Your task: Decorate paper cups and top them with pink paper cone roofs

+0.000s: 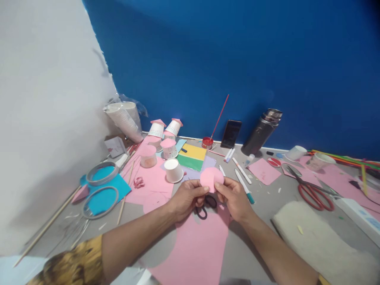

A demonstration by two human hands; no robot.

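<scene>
Between my two hands is a small pink paper circle (211, 177), raised above the table. My left hand (190, 198) pinches its lower left edge, and my right hand (234, 196) pinches the lower right. A line runs down from the circle's middle; I cannot tell whether it is a slit or a fold. Below the hands, dark-handled scissors (202, 213) lie partly hidden on a large pink paper sheet (198, 249). An upturned white paper cup (173, 171) stands just beyond my left hand. Several cups with pink paper tops (169, 148) stand behind it.
Red-handled scissors (314, 196) and a fluffy white pad (323, 233) lie at the right. Markers (245, 186), a phone (231, 133) and a dark flask (261, 132) are farther back. Grey rings (101, 202) rest on blue paper at the left. Stacked cups (124, 120) lean near the wall.
</scene>
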